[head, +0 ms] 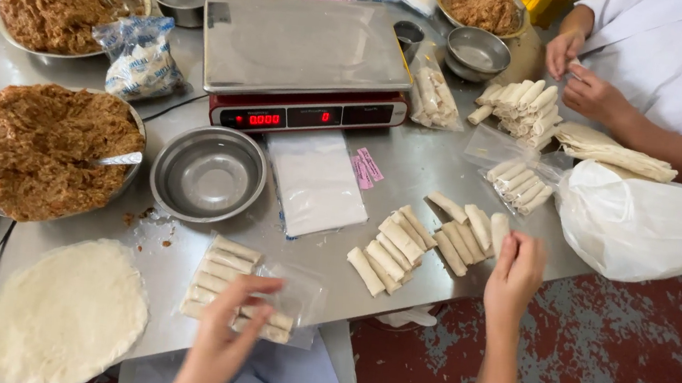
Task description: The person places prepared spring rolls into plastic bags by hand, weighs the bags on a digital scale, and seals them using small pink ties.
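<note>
Hands at spring-roll packing bench.
Left hand (227,324) grips clear bag (249,288) filled with rolls; right hand (514,271) pinches one roll (498,228) from loose pile (421,243) just beyond. Farther: steel bowl (208,174), scale (304,63).

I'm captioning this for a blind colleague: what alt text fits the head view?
A person's left hand rests on a clear bag of spring rolls while the right hand holds one roll above loose rolls on a steel table.

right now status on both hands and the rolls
Left hand on clear bag of rolls. Right hand pinching one roll at loose pile. Nothing blocking.
</note>
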